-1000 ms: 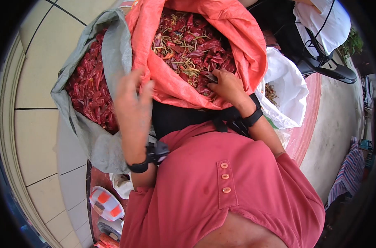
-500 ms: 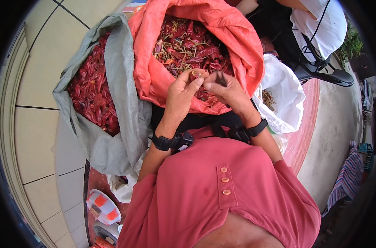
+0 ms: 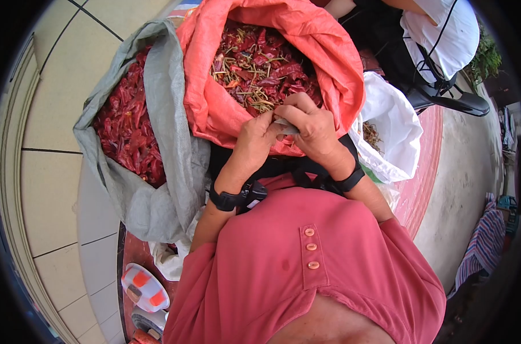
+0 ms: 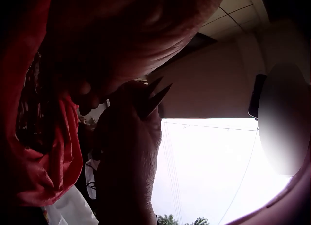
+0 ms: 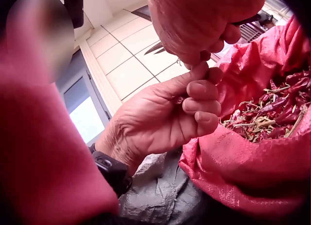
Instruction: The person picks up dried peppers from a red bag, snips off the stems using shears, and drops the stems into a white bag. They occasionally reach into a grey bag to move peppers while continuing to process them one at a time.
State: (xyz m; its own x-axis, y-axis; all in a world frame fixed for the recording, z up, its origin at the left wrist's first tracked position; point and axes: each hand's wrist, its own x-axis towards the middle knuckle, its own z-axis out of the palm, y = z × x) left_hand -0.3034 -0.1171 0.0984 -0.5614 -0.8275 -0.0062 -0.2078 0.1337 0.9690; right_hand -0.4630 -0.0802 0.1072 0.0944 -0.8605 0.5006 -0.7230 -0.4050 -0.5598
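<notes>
My right hand (image 3: 315, 129) grips a pair of scissors (image 5: 154, 49), whose two pointed blades stick out past the palm. Their handles are mostly hidden in the fingers. Close against it, my left hand (image 3: 253, 140) has its fingers curled in and its thumb up at the right fingertips. A small bit of dried red chili (image 5: 179, 100) shows inside the left fingers; the rest is covered. Both hands are over the near rim of a red woven sack (image 3: 206, 114), which holds dried chilies (image 3: 289, 71) mixed with pale stems.
Left of the red sack stands a grey sack (image 3: 166, 103) of red chilies. A white sack (image 3: 401, 126) with stem scraps is at the right. A person in a white shirt (image 3: 444, 40) sits beyond it. A white-and-orange plastic basin (image 3: 137, 295) lies at lower left.
My left hand came from beside the grey sack to meet the right over the red sack. Since half a second ago, the scissor hand has turned and closed in on the left fingers.
</notes>
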